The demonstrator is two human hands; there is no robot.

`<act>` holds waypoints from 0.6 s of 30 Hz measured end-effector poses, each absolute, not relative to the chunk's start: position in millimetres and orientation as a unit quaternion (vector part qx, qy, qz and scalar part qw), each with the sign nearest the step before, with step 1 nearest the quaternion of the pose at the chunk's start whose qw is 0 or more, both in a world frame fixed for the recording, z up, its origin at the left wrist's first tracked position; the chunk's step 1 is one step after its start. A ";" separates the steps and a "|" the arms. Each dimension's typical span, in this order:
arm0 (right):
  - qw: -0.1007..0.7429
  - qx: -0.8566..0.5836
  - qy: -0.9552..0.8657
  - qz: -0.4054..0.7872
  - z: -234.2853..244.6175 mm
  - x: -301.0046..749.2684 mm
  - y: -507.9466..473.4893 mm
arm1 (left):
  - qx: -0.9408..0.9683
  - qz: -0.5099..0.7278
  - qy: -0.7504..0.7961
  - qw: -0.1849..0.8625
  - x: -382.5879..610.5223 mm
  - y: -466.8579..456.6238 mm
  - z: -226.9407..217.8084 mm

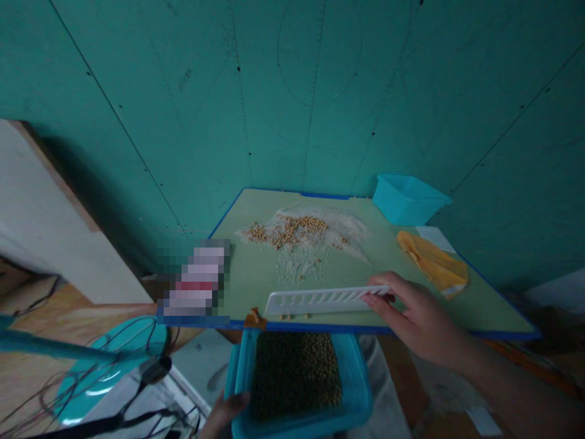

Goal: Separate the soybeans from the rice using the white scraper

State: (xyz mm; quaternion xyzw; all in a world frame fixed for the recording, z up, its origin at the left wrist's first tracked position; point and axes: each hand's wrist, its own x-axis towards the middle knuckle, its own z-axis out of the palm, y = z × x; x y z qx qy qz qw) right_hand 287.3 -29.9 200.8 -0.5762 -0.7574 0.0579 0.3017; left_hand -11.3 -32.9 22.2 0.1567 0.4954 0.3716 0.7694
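Note:
My right hand (402,305) pinches the right end of a long white plastic strip with a row of slanted slots (315,300), which stands on its edge near the table's front. Beyond it lie tan beans like soybeans (304,228) among spread white grains like rice (301,262). At the bottom, my left hand (226,413) grips the left rim of a turquoise plastic bin (359,390) below the table edge. Inside the bin are small dark green beans (278,378) on the left and tan beans (324,366) on the right. A few tan beans lie beside the strip's lower edge.
A smaller turquoise bin (406,198) stands at the table's back right corner. Nearer is an orange cloth (432,262) beside a white sheet (436,238). A blurred-out item (196,280) lies at the left edge. Cables and a turquoise stool (114,366) are lower left.

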 end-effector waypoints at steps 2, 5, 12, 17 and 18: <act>0.298 -0.570 -0.764 0.050 200.2 287.6 -41.4 | 0.153 0.375 0.462 0.789 -5.2 -36.8 40.7; 0.291 -0.573 -0.765 0.048 199.1 290.7 -57.2 | 0.149 0.398 0.396 0.814 3.0 -44.4 62.1; 0.343 -0.637 -0.690 -0.008 197.7 309.7 -43.6 | 0.147 0.405 0.364 0.826 12.2 -45.3 67.3; 0.333 -0.676 -0.657 -0.004 195.9 319.0 -17.3 | 0.132 0.408 0.397 0.811 11.1 -46.9 67.4; 0.325 -0.677 -0.660 -0.002 195.6 319.5 -15.5 | 0.131 0.410 0.398 0.810 10.8 -47.2 68.0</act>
